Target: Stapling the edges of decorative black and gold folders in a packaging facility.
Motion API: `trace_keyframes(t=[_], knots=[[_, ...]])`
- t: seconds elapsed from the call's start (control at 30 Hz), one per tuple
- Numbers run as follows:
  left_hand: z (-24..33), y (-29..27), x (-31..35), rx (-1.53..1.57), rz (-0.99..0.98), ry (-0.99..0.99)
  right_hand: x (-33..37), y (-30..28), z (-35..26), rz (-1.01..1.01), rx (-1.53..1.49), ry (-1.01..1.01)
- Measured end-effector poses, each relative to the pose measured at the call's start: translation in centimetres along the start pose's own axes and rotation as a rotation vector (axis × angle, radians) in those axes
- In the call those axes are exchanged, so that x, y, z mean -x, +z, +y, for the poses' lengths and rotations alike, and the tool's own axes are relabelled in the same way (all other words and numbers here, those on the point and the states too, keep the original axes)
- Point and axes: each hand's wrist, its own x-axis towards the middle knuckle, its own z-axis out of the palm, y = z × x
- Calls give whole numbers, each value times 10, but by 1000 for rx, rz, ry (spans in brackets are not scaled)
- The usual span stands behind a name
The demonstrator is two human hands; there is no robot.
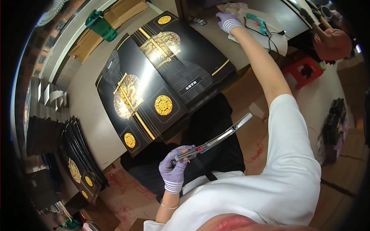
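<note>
Here we are with both gloved hands at work, and we take the left black panel [145,82] on the tabletop [86,111] as our landmark. Our left hand [174,169] is nearer our body than that panel, off its lower right corner, thumb and fingers clamped on one end of a long grey strip [219,138]. There's the piece in hand, then: held up clear of the panel, its free end slanting away to the right, with a small patch of red close to the grip. What exactly it is, we can't tell.

Over to our right hand [229,23], arm stretched out well beyond the panel and to its right, at a pale sheet [239,9]. Are those fingers apart or together? From here we cannot tell. Just to that hand's right, and farther right of the panel, lies a teal glue gun [257,24] with a black cord.

The right black panel [185,63] lies immediately right of our landmark, and a green bottle [101,26] is beyond it.

We'd call this a hold-and-reach step: left steadying, right at full stretch. The next move seems to call for a steady left grip and careful fingers around that cord.
</note>
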Motion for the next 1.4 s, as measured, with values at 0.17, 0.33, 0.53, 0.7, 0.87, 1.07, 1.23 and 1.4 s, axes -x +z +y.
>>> trace_keyframes(t=[0.17,0.33,0.53,0.7,0.87,1.07,1.23,1.4], knots=[[-4,-6,16,-3,-6,-7,-6,1,2,22,103,89],[-9,-13,18,25,26,-85,-10,13,0,59,131,11],[-20,-18,16,-58,-25,-169,-13,15,1,206,70,-17],[-20,-12,6,-18,-9,-146,3,-4,11,591,-588,-225],[-13,-16,-15,-169,-29,-39,205,-101,-113,212,-1096,-687],[-22,-14,-21,-23,9,52,313,-54,-144,-70,-820,-951],[-22,-23,-6,-108,78,86,337,-59,-149,-153,-788,-906],[-19,-29,1,-117,56,162,348,-76,-159,-241,-606,-940]])
